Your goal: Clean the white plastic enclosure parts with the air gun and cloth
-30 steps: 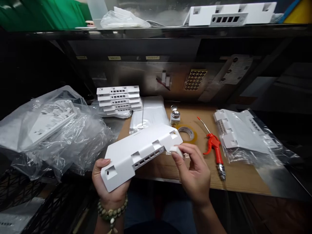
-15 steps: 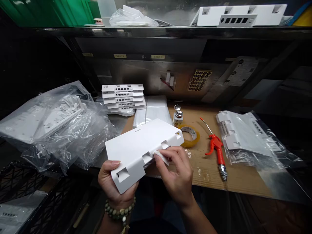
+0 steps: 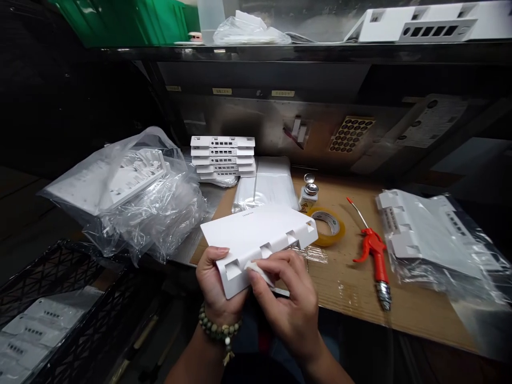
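Note:
My left hand (image 3: pixel 219 282), with a beaded bracelet at the wrist, grips the left end of a white plastic router cover (image 3: pixel 256 229). Small lettering shows on the cover's flat top, and square cut-outs line its near edge. In my right hand (image 3: pixel 291 298) a small folded white wipe (image 3: pixel 261 272) is pinched between thumb and fingers. It presses against the near edge, beside the leftmost cut-out. Behind the cover lie flat clear plastic bags (image 3: pixel 268 181) and a roll of yellow tape (image 3: pixel 340 232).
A red air blow gun (image 3: pixel 374 248) and bagged covers (image 3: pixel 432 229) lie to the right. A metal-topped bottle (image 3: pixel 309 197) stands behind the tape. Stacked covers (image 3: pixel 223 152) and a plastic-wrapped pile (image 3: pixel 156 213) are at left. A black crate (image 3: pixel 108 298) sits lower left; a shelf (image 3: pixel 280 53) crosses above.
My right hand has slid the wipe along the cover's near edge towards its left end. The cover has tilted slightly, and the whole view has shifted left.

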The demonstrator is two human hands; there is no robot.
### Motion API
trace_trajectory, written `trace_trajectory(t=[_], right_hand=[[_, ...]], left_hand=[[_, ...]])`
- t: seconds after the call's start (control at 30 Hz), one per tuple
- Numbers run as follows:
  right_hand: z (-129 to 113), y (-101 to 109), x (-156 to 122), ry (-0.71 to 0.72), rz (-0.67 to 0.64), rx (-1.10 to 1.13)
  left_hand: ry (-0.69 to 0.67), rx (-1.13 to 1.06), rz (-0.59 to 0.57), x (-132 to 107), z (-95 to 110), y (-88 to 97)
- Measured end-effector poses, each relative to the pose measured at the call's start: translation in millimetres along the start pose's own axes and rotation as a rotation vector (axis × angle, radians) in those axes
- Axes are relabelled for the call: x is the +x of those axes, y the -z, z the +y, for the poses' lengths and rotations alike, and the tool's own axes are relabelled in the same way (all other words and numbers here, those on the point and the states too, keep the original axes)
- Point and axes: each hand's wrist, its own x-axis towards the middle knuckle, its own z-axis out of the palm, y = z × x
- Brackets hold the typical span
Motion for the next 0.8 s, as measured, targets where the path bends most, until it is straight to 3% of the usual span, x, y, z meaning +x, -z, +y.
trace_trajectory(t=[0.33, 0.47, 0.6, 0.8], right_hand=[[-11, -8, -8, 0.22, -0.063, -0.055], [-6, -1, -6, 0.193, 0.026, -0.078], [-3, 12, -5, 0.126, 0.116, -0.058], [-7, 6, -6, 0.238, -0.104, -0.067]], left_hand=[[0.24, -0.083, -0.018, -2, 0, -6.5], [0.257, -0.124, -0.058, -4, -4, -7.2], [0.207, -0.116, -0.004, -3, -2, -8.3], [0.287, -0.147, -0.026, -3, -1, -11.5]])
